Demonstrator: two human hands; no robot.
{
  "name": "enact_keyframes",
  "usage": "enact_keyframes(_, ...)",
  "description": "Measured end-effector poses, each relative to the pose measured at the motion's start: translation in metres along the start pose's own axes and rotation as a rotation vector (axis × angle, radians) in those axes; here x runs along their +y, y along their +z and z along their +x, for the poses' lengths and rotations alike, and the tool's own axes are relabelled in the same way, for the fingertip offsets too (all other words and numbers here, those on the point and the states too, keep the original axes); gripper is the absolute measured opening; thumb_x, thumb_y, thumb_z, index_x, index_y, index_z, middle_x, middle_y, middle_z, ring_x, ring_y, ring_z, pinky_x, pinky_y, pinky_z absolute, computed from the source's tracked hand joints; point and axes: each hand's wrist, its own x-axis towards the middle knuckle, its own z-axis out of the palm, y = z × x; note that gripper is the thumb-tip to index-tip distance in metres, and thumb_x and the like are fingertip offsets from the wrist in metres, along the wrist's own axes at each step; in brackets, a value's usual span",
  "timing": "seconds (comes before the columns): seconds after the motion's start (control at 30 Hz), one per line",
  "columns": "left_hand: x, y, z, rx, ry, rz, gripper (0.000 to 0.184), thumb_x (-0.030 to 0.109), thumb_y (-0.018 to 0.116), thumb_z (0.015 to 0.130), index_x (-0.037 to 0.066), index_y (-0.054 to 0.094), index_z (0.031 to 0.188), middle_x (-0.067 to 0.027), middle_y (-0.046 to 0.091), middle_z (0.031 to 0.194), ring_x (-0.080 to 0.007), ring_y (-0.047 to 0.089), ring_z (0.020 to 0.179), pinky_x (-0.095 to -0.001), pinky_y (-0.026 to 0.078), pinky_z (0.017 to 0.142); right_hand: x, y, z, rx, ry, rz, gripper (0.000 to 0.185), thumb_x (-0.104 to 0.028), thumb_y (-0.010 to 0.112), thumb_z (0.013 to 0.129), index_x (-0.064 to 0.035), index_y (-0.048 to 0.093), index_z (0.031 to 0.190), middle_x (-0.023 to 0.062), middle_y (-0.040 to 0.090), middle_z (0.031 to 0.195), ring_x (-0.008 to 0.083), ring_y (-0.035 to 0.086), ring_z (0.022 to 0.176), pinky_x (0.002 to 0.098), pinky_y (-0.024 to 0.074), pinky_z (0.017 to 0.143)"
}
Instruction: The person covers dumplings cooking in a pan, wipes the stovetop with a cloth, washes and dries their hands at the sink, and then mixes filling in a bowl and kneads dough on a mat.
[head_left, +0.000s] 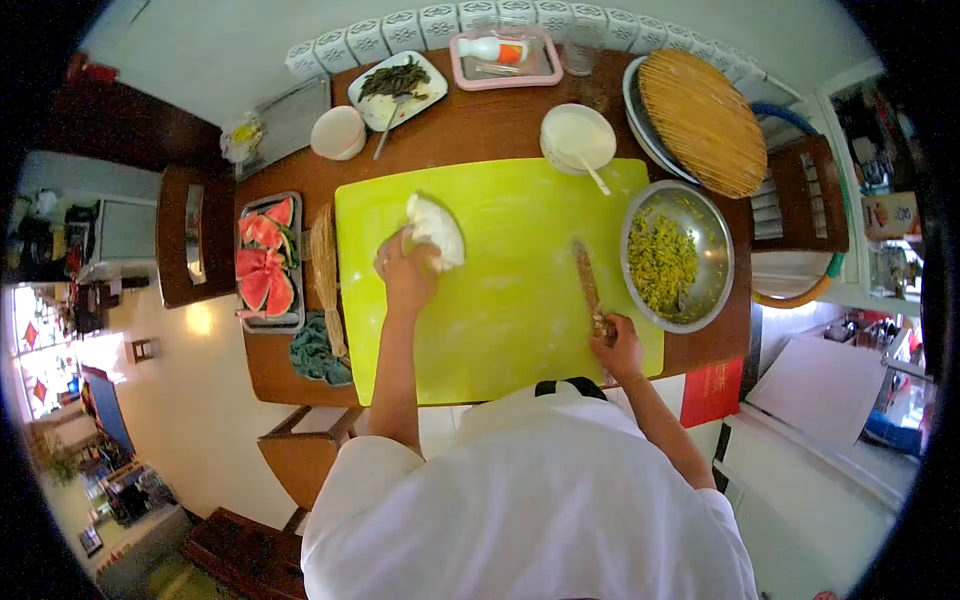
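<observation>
On the left part of the yellow-green mat (500, 330) lies a white lump of dough (436, 228), curved and longish. My left hand (408, 275) is at its lower left edge, fingers bent against it. My right hand (617, 348) grips the near end of a wooden rolling pin (586, 275), which points away from me over the mat's right side. Right of the pin, a steel bowl (722, 265) holds a chopped yellow-green filling (660, 260) and what may be a utensil.
Behind the mat stand a white bowl of flour (578, 135) with a spoon, a small bowl (338, 133), a plate of dark food (400, 90) and a pink tray (508, 80). A round wooden slatted lid (703, 122) is far right. Watermelon slices (266, 282) and a green cloth (318, 352) lie left.
</observation>
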Motion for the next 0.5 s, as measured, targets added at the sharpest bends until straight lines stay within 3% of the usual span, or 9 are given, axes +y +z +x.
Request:
enact_keyframes(0.07,-0.002,-0.008,-0.014,-0.149,-0.232,-0.186,0.039,0.015,0.073,0.067,0.018,0.061,0.105,-0.0137,0.042,0.131,-0.0377,0.035,0.123,-0.0516,0.034,0.096,0.005,0.003,0.001,0.0,-0.013,-0.009,0.051,-0.024,0.074,0.069,-0.0068,0.054,0.112,0.0128,0.055,0.106,0.0284,0.057,0.086,0.0394,0.0488,0.076)
enact_keyframes(0.1,0.002,-0.005,-0.013,-0.147,-0.246,-0.186,0.039,0.015,0.073,0.067,0.018,0.061,0.105,-0.0137,0.042,0.131,-0.0377,0.035,0.123,-0.0516,0.034,0.096,0.01,0.005,0.002,0.027,-0.045,-0.015,0.049,-0.022,0.074,0.069,-0.0059,0.054,0.111,0.0115,0.054,0.099,0.0257,0.055,0.081,0.0375,0.0479,0.072)
enact_keyframes(0.17,0.025,0.011,0.0,0.18,-0.227,-0.155,0.045,0.026,0.074,0.067,0.014,0.059,0.108,-0.0176,0.04,0.131,-0.0397,0.035,0.122,-0.0515,0.034,0.096,0.015,0.008,0.001,0.04,-0.082,-0.03,0.048,-0.021,0.074,0.069,-0.005,0.054,0.11,0.0102,0.053,0.092,0.023,0.053,0.076,0.0356,0.047,0.068)
enact_keyframes(0.2,0.033,0.018,0.006,0.185,-0.243,-0.156,0.045,0.026,0.074,0.067,0.014,0.059,0.108,-0.0176,0.04,0.131,-0.0397,0.035,0.122,-0.0515,0.034,0.096,0.015,0.008,0.002,0.045,-0.093,-0.039,0.047,-0.02,0.073,0.069,-0.005,0.054,0.11,0.0099,0.053,0.092,0.0227,0.053,0.075,0.0354,0.0466,0.067)
enact_keyframes(0.27,0.041,0.032,0.021,0.095,-0.166,0.216,0.05,0.03,0.072,0.07,0.009,0.058,0.112,-0.0169,0.037,0.135,-0.0393,0.036,0.122,-0.0512,0.037,0.097,0.019,0.01,0.004,0.046,-0.109,-0.058,0.047,-0.02,0.073,0.069,-0.005,0.054,0.11,0.0096,0.053,0.092,0.0225,0.053,0.075,0.0351,0.0463,0.066)
enact_keyframes(0.3,0.034,0.041,0.026,0.096,-0.175,0.209,0.05,0.03,0.072,0.07,0.009,0.058,0.112,-0.0169,0.037,0.135,-0.0393,0.036,0.122,-0.0512,0.037,0.097,0.022,0.012,0.004,0.054,-0.091,-0.06,0.047,-0.02,0.073,0.07,-0.005,0.054,0.109,0.0093,0.053,0.092,0.0224,0.053,0.075,0.0349,0.0461,0.066)
enact_keyframes(0.37,0.017,0.058,0.036,0.173,-0.146,0.048,0.041,0.035,0.067,0.076,0.011,0.059,0.108,-0.0179,0.048,0.121,-0.0417,0.043,0.113,-0.0512,0.043,0.088,0.022,0.01,0.007,0.062,-0.067,-0.067,0.046,-0.02,0.073,0.07,-0.005,0.054,0.109,0.009,0.053,0.092,0.0224,0.052,0.074,0.0347,0.046,0.066)
enact_keyframes(0.5,-0.007,0.056,0.06,0.052,-0.215,0.063,0.031,0.036,0.061,0.081,0.011,0.061,0.099,-0.0151,0.054,0.108,-0.0389,0.053,0.101,-0.0496,0.048,0.077,0.012,0.007,0.003,0.04,-0.084,-0.035,0.046,-0.022,0.073,0.07,-0.0054,0.054,0.109,0.0086,0.052,0.091,0.0213,0.052,0.072,0.0341,0.0461,0.065)
